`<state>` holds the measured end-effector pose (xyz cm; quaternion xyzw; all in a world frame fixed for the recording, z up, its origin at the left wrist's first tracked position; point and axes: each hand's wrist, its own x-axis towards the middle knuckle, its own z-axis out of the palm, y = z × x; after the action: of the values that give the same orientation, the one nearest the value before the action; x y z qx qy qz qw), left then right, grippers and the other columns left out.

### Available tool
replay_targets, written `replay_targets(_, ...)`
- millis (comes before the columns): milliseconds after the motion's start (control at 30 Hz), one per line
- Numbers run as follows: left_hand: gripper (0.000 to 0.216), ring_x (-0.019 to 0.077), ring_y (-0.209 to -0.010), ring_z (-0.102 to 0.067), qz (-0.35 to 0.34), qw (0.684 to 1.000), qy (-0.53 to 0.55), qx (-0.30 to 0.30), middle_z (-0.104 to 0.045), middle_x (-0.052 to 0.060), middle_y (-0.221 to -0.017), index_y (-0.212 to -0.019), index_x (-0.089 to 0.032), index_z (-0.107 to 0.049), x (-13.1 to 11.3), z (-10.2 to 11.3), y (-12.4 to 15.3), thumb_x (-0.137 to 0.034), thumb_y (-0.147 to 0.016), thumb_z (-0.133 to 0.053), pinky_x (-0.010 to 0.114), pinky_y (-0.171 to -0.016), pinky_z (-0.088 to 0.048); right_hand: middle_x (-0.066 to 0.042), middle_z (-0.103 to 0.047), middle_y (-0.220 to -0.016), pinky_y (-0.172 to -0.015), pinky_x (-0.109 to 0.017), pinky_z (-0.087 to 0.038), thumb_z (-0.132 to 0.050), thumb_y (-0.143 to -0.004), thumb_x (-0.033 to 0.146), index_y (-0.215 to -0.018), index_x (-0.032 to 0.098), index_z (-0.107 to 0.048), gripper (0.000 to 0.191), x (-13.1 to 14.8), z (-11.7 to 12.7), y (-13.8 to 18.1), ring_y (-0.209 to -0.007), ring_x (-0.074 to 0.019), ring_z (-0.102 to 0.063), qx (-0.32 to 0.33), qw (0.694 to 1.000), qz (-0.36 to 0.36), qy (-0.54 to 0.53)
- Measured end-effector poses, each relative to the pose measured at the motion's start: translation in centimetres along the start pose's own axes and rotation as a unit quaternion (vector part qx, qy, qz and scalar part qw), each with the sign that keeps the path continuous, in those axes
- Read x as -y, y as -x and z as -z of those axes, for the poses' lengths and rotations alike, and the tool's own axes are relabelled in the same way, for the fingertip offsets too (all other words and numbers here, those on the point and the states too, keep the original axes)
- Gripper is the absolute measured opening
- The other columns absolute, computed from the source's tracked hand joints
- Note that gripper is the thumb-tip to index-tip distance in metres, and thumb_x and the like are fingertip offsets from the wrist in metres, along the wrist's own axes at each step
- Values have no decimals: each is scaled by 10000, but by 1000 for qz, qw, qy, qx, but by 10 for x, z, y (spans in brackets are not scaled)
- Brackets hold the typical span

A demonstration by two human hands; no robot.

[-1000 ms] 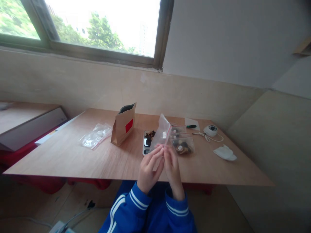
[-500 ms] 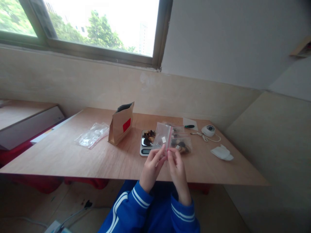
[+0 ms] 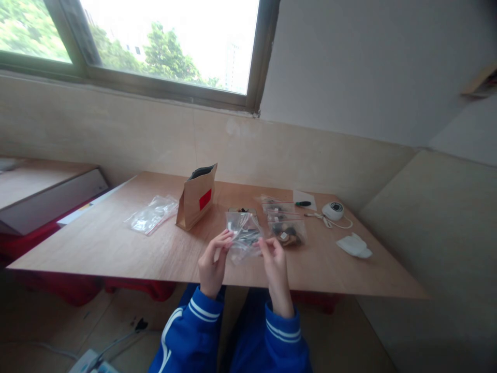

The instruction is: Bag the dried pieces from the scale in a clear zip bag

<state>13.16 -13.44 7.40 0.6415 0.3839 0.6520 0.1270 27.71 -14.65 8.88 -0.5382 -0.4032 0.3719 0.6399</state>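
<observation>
My left hand [image 3: 213, 261] and my right hand [image 3: 275, 259] hold a small clear zip bag [image 3: 244, 235] between them above the near edge of the wooden table [image 3: 116, 248]. Each hand pinches one side of the bag, which is spread wide and looks empty. Behind the bag sits a small kitchen scale [image 3: 244, 211] with dark dried pieces on it, mostly hidden by the bag. To its right lie filled zip bags [image 3: 286, 230] with dark and pale dried pieces.
A brown paper pouch [image 3: 196, 198] with a red label stands open left of centre. A pile of empty clear bags [image 3: 152, 213] lies further left. At the right are a white round device [image 3: 334, 209] with a cord, a green-handled tool [image 3: 303, 203] and a white tissue [image 3: 354, 245].
My hands have moved apart and lowered, spreading the bag wide and flat in front of the scale. Earlier they pinched it together at one corner with the bag standing upright.
</observation>
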Motion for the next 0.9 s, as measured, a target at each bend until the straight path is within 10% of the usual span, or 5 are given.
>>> replay_targets(300, 198, 238, -1157, -600, 142, 987, -68, -22, -611, 113, -1291, -819, -209, -500, 12, 21, -19, -392, -878, -549, 406, -958, -481, -97, -651, -1079, -975, -380, -414, -452, -883, 567, -1029, 193, -625, 438, -31, -7, -30, -1065, -236, -579, 24, 987, 110, 111)
replay_targets(567, 210, 266, -1201, -568, 157, 982, -103, -19, -609, 144, -1283, -872, -214, -469, 12, 10, -54, -416, -867, -526, 420, -970, -456, -255, -396, -1361, -1042, -556, -292, -654, -778, 407, -1283, 104, -512, 606, -73, -53, -80, -1287, -411, -363, 19, 890, 146, 432)
replay_targets(733, 227, 274, -1115, -619, 185, 977, -104, -11, -646, 138, -1212, -865, -221, -465, 16, 11, -32, -444, -853, -507, 420, -915, -486, -242, -497, -1235, -1008, -500, -327, -645, -793, 353, -1202, 91, -569, 491, -82, -60, -84, -1201, -373, -430, -6, 851, 167, 497)
replay_targets(900, 267, 276, -1075, -637, 209, 974, -88, -13, -673, 119, -1124, -867, -227, -470, 29, 18, -18, -487, -829, -519, 414, -878, -502, -198, -561, -1106, -969, -473, -358, -651, -779, 297, -1094, 105, -602, 372, -89, -52, -95, -1099, -340, -464, 11, 878, 180, 444)
